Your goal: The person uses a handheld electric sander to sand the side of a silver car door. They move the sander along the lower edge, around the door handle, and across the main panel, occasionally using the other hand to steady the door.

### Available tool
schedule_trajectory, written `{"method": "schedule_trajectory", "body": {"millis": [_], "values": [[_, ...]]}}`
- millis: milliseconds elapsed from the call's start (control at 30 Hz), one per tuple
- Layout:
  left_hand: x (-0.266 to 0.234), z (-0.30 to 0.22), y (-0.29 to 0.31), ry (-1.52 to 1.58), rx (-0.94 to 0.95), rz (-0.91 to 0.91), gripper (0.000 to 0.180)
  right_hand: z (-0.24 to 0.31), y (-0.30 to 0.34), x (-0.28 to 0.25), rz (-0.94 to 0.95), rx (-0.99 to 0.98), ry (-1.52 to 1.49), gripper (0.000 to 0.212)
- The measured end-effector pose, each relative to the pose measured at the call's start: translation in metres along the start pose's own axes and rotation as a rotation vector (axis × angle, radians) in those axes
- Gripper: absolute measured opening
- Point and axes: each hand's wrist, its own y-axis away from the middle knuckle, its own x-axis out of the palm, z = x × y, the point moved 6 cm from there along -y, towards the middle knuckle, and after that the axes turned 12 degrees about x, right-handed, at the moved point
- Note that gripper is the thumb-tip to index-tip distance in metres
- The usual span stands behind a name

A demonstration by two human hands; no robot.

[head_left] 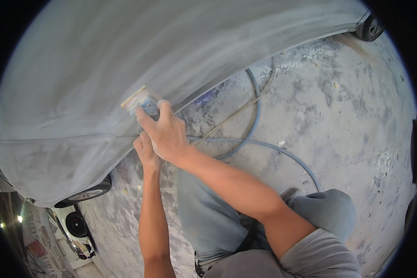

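A flat rectangular sander [145, 105], with a yellowish pad edge and a blue-and-white top, lies against the dull grey car body [92, 69]. Its edge looks smeared by motion. My right hand [169, 132] is closed over the sander's near end, thumb and forefinger reaching onto its top. Just below it, my left hand [147, 152] is closed around the sander's rear end, which my fingers largely hide. Both hands work low on the panel, near the car's bottom edge. Cloudy, swirling marks cover the grey surface.
A blue hose [289, 152] loops over the stained concrete floor [347, 125], crossed by a thinner tan hose [231, 113]. One car wheel [90, 192] is at lower left, another wheel [369, 28] at far right. My bent knees [326, 211] are close below the hoses.
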Motion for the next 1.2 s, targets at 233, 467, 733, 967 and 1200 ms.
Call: {"method": "schedule_trajectory", "body": {"millis": [233,467,733,967,1200], "values": [[0.062,-0.032,-0.030,-0.131,0.064,0.162,0.063,-0.014,-0.030,-0.057,-0.180,0.015,0.025,0.057],[0.198,-0.097,-0.075,-0.278,0.129,0.296,0.080,-0.047,-0.087,-0.162,-0.423,0.075,0.024,0.053],[0.138,-0.107,-0.069,-0.323,0.125,0.235,0.069,-0.015,-0.068,-0.115,-0.424,0.036,-0.063,0.060],[-0.041,-0.041,-0.032,-0.125,0.255,0.050,0.060,0.038,-0.006,0.024,-0.080,-0.040,-0.050,0.058],[-0.052,-0.046,-0.032,-0.114,0.215,-0.094,0.060,0.056,-0.009,0.030,-0.034,-0.060,-0.094,0.053]]}}
